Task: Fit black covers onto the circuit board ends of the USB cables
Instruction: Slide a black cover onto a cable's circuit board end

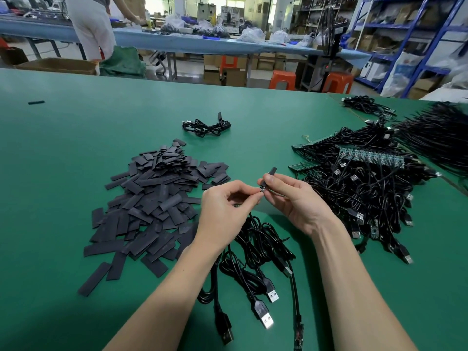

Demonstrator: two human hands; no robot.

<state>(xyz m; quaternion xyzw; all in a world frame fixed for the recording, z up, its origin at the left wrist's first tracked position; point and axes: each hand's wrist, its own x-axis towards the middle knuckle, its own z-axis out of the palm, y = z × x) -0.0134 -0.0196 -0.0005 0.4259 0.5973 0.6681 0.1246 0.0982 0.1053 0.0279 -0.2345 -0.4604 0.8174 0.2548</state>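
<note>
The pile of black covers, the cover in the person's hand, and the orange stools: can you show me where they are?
Pile of black covers [157, 198], head view, middle of the heap.
Held cover [272, 171], head view, end poking above the right hand's fingers.
Orange stools [282, 79], head view, left stool's top.

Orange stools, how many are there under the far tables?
3. One orange stool stands centre-right, another just right of it, and a third sits farther back, left of both. More could be hidden behind boxes.

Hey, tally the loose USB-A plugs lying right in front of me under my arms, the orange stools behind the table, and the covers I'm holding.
USB-A plugs near the table edge: 4
Orange stools: 2
Black cover pinched in the right hand: 1
Total: 7
The left hand pinches a cable end, no cover.
</note>
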